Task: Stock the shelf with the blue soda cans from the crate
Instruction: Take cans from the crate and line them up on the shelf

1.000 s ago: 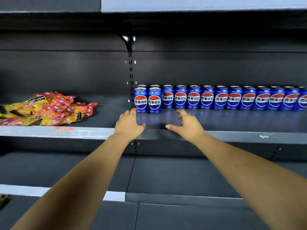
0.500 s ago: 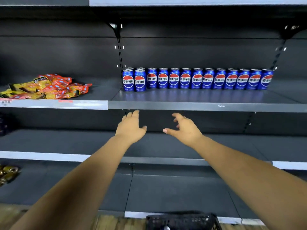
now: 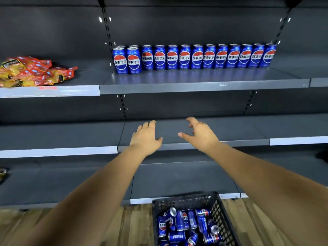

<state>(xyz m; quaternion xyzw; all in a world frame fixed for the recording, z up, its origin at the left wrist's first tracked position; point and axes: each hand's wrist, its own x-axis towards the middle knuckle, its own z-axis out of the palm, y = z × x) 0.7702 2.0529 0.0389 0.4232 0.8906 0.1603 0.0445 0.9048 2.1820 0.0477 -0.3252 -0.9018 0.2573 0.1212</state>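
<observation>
A row of several upright blue soda cans (image 3: 191, 56) lines the back of the dark grey shelf (image 3: 204, 87); two more cans (image 3: 127, 61) stand in front at its left end. On the wooden floor below, a black plastic crate (image 3: 218, 208) holds several loose blue cans (image 3: 184, 226) lying jumbled. My left hand (image 3: 146, 136) and my right hand (image 3: 199, 133) hover side by side in front of the shelf one level lower, both empty with fingers relaxed and spread.
Red and yellow snack bags (image 3: 33, 71) lie on the left section of the can shelf. The lower shelves (image 3: 62, 137) are bare dark boards with white price strips. Upright slotted posts (image 3: 106, 27) divide the shelf bays. More packets (image 3: 2, 174) peek in at the far left.
Both empty hands have drawn back from the can shelf and dropped lower. The view has tilted down, bringing the crate of cans into sight.
</observation>
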